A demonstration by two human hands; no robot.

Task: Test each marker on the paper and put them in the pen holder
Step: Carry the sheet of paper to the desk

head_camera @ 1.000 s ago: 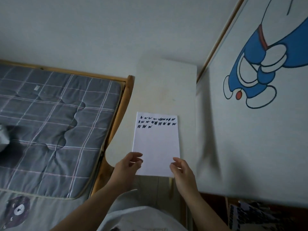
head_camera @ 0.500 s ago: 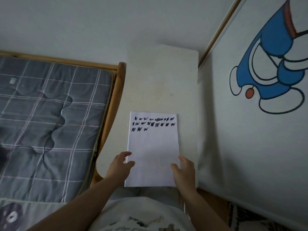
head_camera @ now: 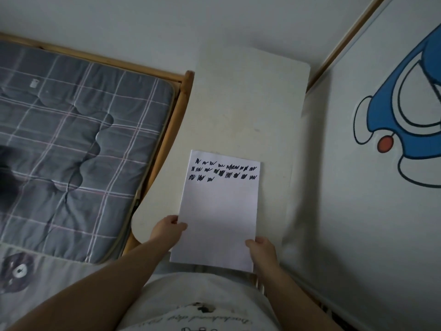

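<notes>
1. On the table (head_camera: 241, 111), near its front edge, lies the paper (head_camera: 219, 211), handy for testing.
2. Left hand (head_camera: 167, 231) and right hand (head_camera: 262, 250) pinch its lower corners, likely squaring it.
3. No markers or holder show.

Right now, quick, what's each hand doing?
Left hand: grips the left edge of the white sheet of paper with black scribbles.
Right hand: grips the paper's lower right edge.

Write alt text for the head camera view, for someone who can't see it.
Both hands, left hand and right hand, hold a white paper with rows of black marker scribbles over a narrow white table beside a bed.
</notes>
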